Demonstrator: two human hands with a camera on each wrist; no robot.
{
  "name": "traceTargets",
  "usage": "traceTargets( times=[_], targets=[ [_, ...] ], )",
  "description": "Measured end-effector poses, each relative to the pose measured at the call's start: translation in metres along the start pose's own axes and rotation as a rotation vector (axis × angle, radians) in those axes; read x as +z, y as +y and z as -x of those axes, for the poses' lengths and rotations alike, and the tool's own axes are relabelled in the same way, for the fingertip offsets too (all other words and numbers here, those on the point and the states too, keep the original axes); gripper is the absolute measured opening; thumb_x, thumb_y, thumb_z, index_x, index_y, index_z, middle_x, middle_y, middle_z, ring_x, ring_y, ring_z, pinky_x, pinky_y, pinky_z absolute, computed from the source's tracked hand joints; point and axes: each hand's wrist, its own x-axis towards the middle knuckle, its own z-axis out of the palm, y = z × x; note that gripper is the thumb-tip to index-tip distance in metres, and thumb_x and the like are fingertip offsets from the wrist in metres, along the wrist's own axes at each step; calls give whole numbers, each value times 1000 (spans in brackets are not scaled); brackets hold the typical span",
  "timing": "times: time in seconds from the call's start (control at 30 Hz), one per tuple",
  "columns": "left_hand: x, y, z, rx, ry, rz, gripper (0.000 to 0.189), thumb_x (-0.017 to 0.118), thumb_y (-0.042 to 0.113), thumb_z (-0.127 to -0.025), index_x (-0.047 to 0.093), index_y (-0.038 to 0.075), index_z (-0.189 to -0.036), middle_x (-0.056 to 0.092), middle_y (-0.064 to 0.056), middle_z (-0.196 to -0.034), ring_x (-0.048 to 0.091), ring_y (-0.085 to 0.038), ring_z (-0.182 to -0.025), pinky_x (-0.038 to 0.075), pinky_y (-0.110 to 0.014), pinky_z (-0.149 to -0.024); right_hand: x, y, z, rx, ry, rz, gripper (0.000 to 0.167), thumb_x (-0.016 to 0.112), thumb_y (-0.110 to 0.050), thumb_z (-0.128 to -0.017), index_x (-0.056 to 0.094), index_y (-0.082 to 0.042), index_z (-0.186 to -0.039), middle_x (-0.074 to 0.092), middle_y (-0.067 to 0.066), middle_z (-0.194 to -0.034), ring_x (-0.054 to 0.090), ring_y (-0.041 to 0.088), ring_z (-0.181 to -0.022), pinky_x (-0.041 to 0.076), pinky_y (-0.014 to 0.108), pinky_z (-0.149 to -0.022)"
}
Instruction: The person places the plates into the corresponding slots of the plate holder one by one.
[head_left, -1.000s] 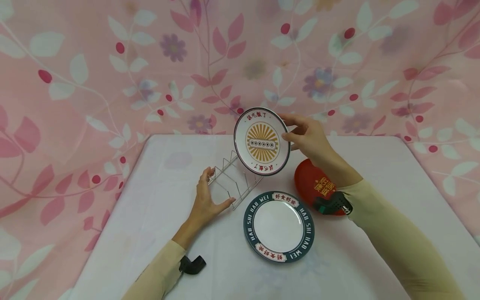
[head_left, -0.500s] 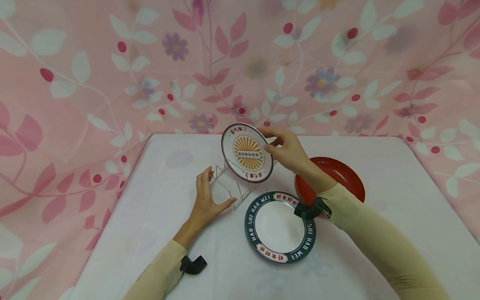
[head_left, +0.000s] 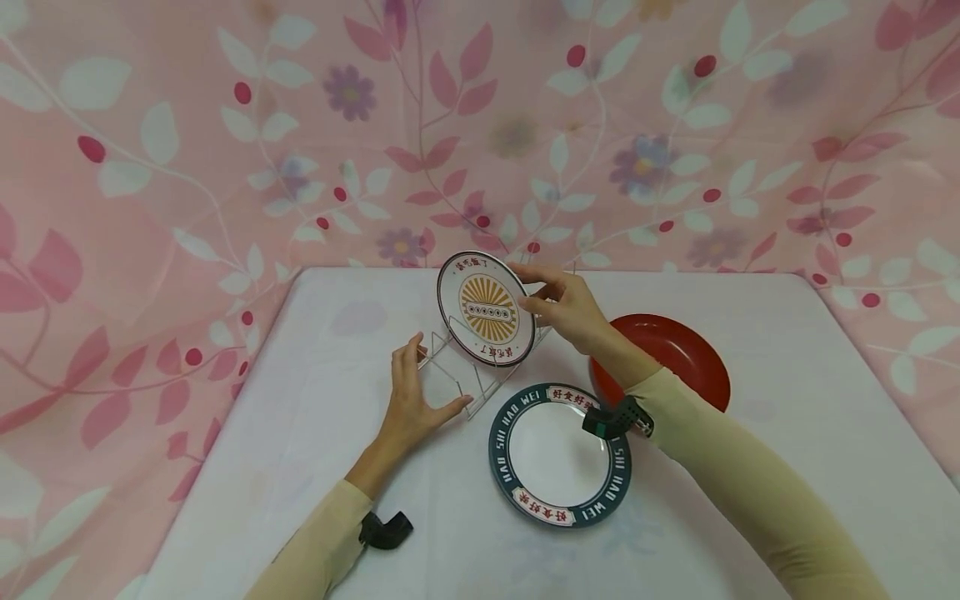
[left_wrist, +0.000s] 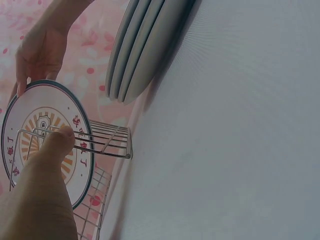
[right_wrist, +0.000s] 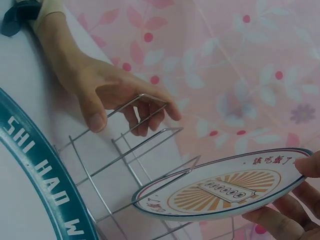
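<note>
A white plate [head_left: 487,308] with a dark rim, red characters and a yellow sunburst stands tilted among the wires of a metal dish rack [head_left: 487,385]. My right hand [head_left: 564,307] pinches the plate's right edge, thumb on the printed face and fingers behind. At the rack's left end, my left hand [head_left: 411,392] holds the frame between spread thumb and fingers. The right wrist view shows the plate's lower edge [right_wrist: 145,202] between the rack's wire dividers [right_wrist: 150,145]. In the left wrist view, the left thumb [left_wrist: 57,145] overlaps the wires before the plate.
A green-rimmed white plate [head_left: 558,458] lies flat in front of the rack. Behind the right forearm is a red oval dish [head_left: 678,354], partly hidden. Both rest on a white-covered table [head_left: 315,333] that ends at a pink floral backdrop [head_left: 375,167].
My right hand has brought the sunburst plate left and down, from above the rack into its wires. The red dish shows more now. My left hand has stayed at the rack.
</note>
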Motion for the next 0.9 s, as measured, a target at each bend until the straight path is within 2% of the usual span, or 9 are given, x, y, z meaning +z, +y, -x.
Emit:
traceTargets(
  times=[0.17, 0.4, 0.53, 0.77, 0.9],
  targets=[
    [0, 1, -1, -9, -4, -9, 120, 89, 43, -63, 19, 11, -154, 37, -17, -127, 37, -27, -120, 38, -46, -101, 2, 2, 0, -13, -18, -18, 49, 64, -4, -93, 55, -13, -140, 57, 14, -129, 54, 24, -90, 58, 34, -70],
    [1, 1, 0, -12, -8, -2, 119, 89, 42, -63, 19, 12, -154, 37, -17, -127, 37, -27, -121, 37, -46, -101, 9, 8, 1, 31, -45, -5, 49, 64, -6, -93, 55, -15, -140, 57, 13, -133, 54, 24, -93, 58, 34, -75],
    [3, 1, 0, -5, -3, 0, 119, 89, 42, -63, 19, 11, -154, 37, -17, -127, 38, -27, -121, 37, -46, -101, 9, 11, 4, 27, -41, 11, 48, 64, -7, -93, 56, -15, -139, 57, 11, -133, 55, 26, -94, 58, 34, -74],
    [1, 1, 0, -8, -10, -3, 119, 89, 42, -64, 18, 11, -154, 37, -17, -127, 38, -28, -121, 37, -46, -102, 8, 16, 9, 40, -63, 13, 49, 64, -10, -94, 53, -17, -142, 57, 10, -134, 57, 27, -101, 57, 42, -82],
    [1, 3, 0, -24, -12, 0, 120, 89, 41, -63, 18, 12, -155, 37, -17, -127, 38, -28, -122, 37, -46, -103, 6, 16, 13, 29, -69, 16, 49, 63, -15, -96, 52, -17, -143, 57, 10, -136, 57, 29, -109, 55, 43, -87]
  ],
)
